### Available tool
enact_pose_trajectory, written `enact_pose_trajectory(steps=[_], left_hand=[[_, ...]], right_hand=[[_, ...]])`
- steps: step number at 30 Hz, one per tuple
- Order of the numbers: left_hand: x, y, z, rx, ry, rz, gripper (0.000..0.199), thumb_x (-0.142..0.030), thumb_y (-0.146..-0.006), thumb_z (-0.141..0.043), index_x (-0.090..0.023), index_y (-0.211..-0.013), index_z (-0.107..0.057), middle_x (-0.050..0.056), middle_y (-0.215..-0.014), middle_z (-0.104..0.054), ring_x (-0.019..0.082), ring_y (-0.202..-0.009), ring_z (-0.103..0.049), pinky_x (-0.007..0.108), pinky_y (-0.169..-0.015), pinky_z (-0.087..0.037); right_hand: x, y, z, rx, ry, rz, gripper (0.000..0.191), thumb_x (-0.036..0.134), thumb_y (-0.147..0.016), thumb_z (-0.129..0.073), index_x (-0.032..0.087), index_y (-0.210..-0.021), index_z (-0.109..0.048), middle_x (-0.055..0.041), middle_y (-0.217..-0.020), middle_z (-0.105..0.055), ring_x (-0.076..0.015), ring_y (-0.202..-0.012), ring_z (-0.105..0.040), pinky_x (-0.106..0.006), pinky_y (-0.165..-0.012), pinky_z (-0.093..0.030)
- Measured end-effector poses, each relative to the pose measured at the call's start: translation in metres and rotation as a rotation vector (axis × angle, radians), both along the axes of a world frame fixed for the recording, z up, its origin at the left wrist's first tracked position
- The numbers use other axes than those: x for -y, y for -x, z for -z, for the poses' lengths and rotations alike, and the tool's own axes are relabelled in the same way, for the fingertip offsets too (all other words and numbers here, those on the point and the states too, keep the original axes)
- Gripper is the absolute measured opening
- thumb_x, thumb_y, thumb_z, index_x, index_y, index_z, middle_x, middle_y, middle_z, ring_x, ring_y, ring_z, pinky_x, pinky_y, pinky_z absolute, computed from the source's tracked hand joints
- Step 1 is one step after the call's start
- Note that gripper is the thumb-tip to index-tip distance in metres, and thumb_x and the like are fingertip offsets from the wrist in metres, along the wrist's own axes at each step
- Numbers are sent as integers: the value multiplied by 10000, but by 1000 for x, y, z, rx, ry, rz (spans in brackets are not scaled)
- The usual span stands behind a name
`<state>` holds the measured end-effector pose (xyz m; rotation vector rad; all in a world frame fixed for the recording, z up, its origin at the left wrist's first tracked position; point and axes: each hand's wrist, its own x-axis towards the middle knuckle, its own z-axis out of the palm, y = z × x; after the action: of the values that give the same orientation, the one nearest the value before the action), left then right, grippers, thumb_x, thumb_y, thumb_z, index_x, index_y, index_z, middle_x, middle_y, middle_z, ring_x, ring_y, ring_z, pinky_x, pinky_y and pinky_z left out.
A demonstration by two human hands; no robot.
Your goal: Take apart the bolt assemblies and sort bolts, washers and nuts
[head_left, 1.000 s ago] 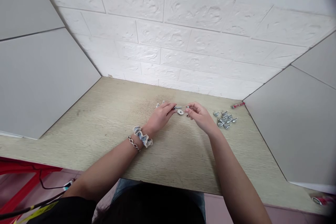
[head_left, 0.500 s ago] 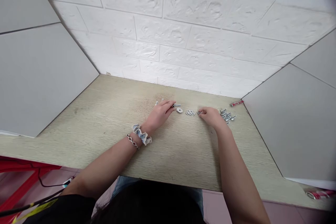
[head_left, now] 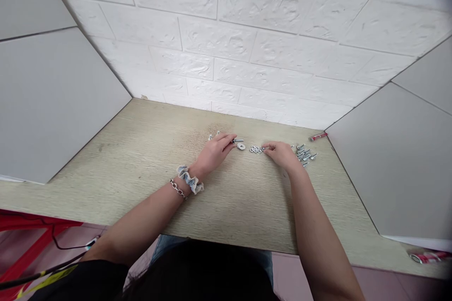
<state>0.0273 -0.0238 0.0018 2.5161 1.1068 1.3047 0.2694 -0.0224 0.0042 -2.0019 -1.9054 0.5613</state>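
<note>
My left hand (head_left: 215, 151) is closed on a bolt (head_left: 239, 140), whose shank sticks out to the right past the fingertips. Just below that shank, flat washers (head_left: 241, 146) lie stacked on the wooden tabletop. To their right is a tight group of hex nuts (head_left: 254, 149). At the group's right edge, thumb and finger of my right hand (head_left: 280, 154) pinch a single nut (head_left: 262, 149). Several loose bolts (head_left: 304, 154) are heaped to the right of that hand. Beyond my left hand, small metal pieces (head_left: 211, 137) are partly hidden.
A red cylinder (head_left: 318, 137) lies in the back right corner, and another red cylinder (head_left: 429, 257) is near the front right edge. A white brick-patterned wall (head_left: 233, 73) closes off the back. Grey panels (head_left: 63, 103) flank the tabletop (head_left: 240, 207).
My right hand has moved slightly left with the nut, bringing it up against the group of nuts. The left hand stays in place with the bolt.
</note>
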Motion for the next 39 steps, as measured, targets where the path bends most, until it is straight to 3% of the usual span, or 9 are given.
enact_pose_trajectory(steps=[24, 39], left_hand=[[1, -1, -1, 2, 5, 14, 248, -237, -866, -486, -124, -1073, -565, 67, -912, -622, 130, -823, -587, 259, -753, -497], [1, 0, -1, 6, 3, 15, 253, -242, -869, -481, -128, -1080, -561, 67, -925, -623, 131, -835, -588, 260, -763, -496]], right_hand=[[-1, 2, 1, -20, -3, -39, 309, 210, -737, -488, 196, -985, -673, -16, -777, -653, -134, -715, -558, -238, -717, -403], [1, 2, -3, 9, 10, -52, 368, 222, -778, -423, 172, -1082, -626, -52, -908, -652, -150, -830, -565, -263, -799, -398]])
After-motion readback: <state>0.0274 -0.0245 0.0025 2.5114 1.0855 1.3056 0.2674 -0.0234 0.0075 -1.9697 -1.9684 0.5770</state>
